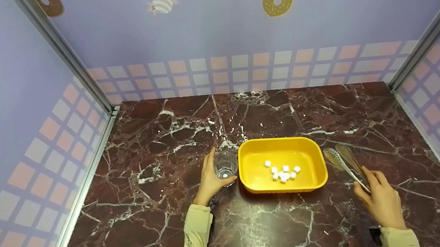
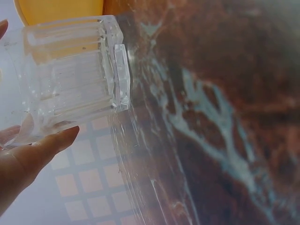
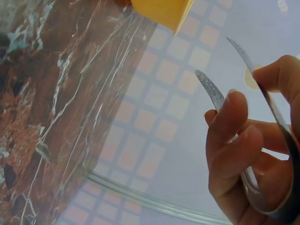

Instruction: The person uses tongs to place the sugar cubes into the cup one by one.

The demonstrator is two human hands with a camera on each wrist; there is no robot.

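Observation:
My left hand [image 1: 210, 183] is around a clear cup [image 1: 225, 164], thumb on the near side and fingers on the far side. In the left wrist view the ribbed wall of the cup [image 2: 70, 70] and its thick base show; whether the base touches the table cannot be told. Directly right of it stands a yellow basin [image 1: 252, 154] with several small white cubes [image 1: 283, 175] on its floor. Farther right, my right hand [image 1: 382, 199] holds metal tongs [image 1: 336, 159] with perforated tips. The right wrist view shows the tips of the tongs [image 3: 211, 86] spread apart, nothing between them.
The dark red marbled table [image 1: 149, 221] has white veins and scattered white specks behind the cup. Purple panels with a checked band [image 1: 219, 73] enclose it at the back and both sides. A metal rail [image 1: 79, 199] runs along the left edge.

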